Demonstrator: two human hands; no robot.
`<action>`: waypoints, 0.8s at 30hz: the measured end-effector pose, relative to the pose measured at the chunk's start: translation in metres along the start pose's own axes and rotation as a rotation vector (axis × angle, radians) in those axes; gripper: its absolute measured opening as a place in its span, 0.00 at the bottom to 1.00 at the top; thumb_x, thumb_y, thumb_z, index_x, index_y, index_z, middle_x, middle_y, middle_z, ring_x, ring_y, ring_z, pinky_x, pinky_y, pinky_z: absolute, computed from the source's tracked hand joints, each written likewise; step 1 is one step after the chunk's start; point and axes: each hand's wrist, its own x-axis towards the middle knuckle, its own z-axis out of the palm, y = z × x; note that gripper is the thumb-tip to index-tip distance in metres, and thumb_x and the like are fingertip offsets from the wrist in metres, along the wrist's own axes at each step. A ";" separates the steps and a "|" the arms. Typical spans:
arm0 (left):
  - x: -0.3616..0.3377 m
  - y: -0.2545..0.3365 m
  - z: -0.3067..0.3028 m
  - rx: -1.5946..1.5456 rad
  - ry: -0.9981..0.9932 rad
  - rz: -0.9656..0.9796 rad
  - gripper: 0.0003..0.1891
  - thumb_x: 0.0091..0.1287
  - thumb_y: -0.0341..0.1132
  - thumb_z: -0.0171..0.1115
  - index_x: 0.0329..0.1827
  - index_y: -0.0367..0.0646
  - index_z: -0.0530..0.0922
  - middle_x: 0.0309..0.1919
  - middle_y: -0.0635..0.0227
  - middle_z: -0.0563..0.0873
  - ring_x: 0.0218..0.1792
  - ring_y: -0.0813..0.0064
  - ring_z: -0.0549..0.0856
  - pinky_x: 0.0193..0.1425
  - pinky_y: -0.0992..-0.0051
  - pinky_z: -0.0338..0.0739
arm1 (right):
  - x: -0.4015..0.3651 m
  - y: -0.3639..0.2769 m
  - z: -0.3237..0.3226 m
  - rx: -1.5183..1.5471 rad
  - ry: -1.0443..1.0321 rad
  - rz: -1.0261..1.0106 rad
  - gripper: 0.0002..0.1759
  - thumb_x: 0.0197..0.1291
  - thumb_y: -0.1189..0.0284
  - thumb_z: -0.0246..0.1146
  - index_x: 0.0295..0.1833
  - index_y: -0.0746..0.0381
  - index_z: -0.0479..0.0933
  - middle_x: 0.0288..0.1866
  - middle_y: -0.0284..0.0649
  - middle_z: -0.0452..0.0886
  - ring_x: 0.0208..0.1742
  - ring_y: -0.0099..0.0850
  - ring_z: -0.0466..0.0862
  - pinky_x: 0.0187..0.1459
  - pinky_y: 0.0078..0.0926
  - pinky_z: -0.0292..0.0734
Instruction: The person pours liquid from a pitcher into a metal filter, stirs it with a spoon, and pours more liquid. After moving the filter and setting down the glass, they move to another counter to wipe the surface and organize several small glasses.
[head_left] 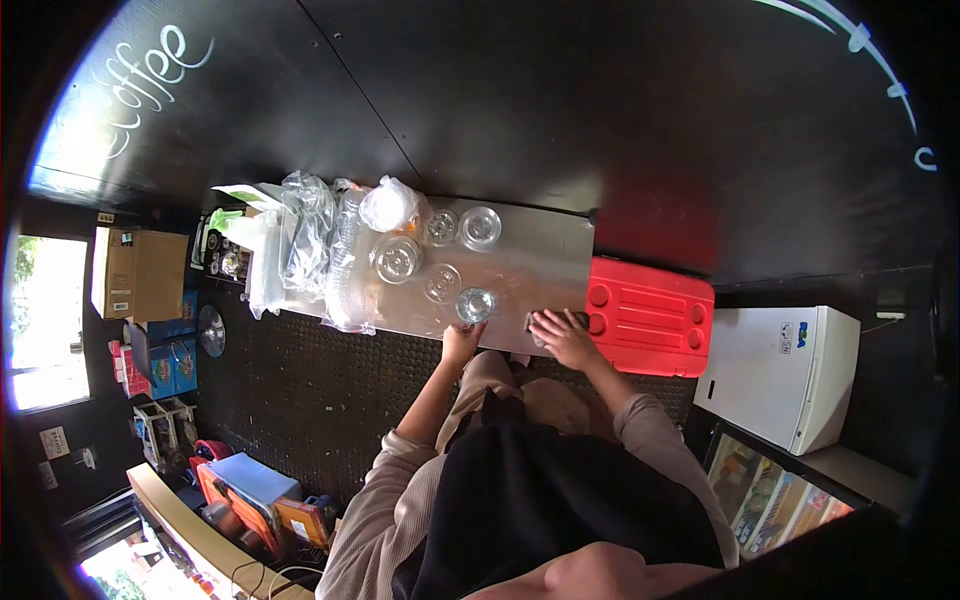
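Note:
At the front edge of the metal table (540,240), my left hand (461,343) has its fingers closed on the lower side of a clear glass jar (475,304). My right hand (566,340) lies over a dark, folded cloth-like piece (536,321) at the table's front right, its fingers pressing on it. Part of that piece is hidden under the hand. Behind the jar are more clear round glass containers, among them a wide one (398,259) and another at the back (480,229).
Plastic-wrapped stacks of clear cups (348,260) and a bagged white stack (390,205) crowd the table's left part. A red hard case (650,317) adjoins its right end. Beyond is a white fridge (770,370). A black wall (500,100) rises behind the table.

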 end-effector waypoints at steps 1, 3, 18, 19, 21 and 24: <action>0.001 -0.002 0.001 0.006 0.001 0.015 0.26 0.59 0.53 0.68 0.23 0.32 0.80 0.19 0.48 0.82 0.26 0.48 0.85 0.30 0.58 0.76 | -0.002 0.008 -0.001 0.008 0.001 0.046 0.32 0.61 0.63 0.60 0.72 0.47 0.64 0.78 0.33 0.58 0.77 0.35 0.56 0.74 0.54 0.47; -0.001 0.002 -0.001 0.013 -0.004 0.034 0.26 0.59 0.52 0.68 0.23 0.31 0.80 0.20 0.47 0.82 0.26 0.47 0.84 0.30 0.58 0.76 | 0.005 0.018 0.001 0.033 0.053 0.142 0.31 0.62 0.63 0.60 0.72 0.47 0.64 0.77 0.34 0.58 0.77 0.35 0.57 0.73 0.54 0.47; 0.007 -0.009 0.004 0.014 0.001 0.050 0.27 0.59 0.51 0.69 0.21 0.30 0.79 0.18 0.44 0.80 0.26 0.47 0.84 0.28 0.57 0.74 | -0.006 -0.034 0.031 0.146 0.100 0.042 0.24 0.62 0.70 0.55 0.65 0.48 0.72 0.77 0.42 0.58 0.77 0.43 0.57 0.73 0.54 0.51; 0.006 -0.005 0.001 0.029 -0.010 0.038 0.27 0.59 0.51 0.69 0.21 0.29 0.79 0.19 0.44 0.80 0.26 0.47 0.84 0.28 0.57 0.75 | -0.014 -0.023 0.036 0.094 0.101 0.048 0.23 0.64 0.70 0.54 0.65 0.48 0.72 0.77 0.42 0.58 0.76 0.42 0.59 0.72 0.51 0.54; 0.005 -0.005 0.001 0.043 -0.021 0.025 0.27 0.59 0.51 0.69 0.21 0.29 0.79 0.19 0.44 0.81 0.26 0.47 0.84 0.29 0.57 0.75 | -0.023 -0.013 0.029 0.108 0.141 0.145 0.24 0.62 0.71 0.56 0.65 0.49 0.72 0.77 0.42 0.58 0.76 0.44 0.59 0.72 0.49 0.54; 0.004 -0.004 -0.001 0.032 -0.029 -0.002 0.27 0.58 0.51 0.69 0.21 0.29 0.79 0.19 0.45 0.81 0.25 0.47 0.84 0.29 0.57 0.75 | -0.020 0.005 0.026 0.121 0.199 0.285 0.26 0.60 0.73 0.59 0.66 0.50 0.72 0.77 0.44 0.58 0.76 0.46 0.59 0.72 0.47 0.55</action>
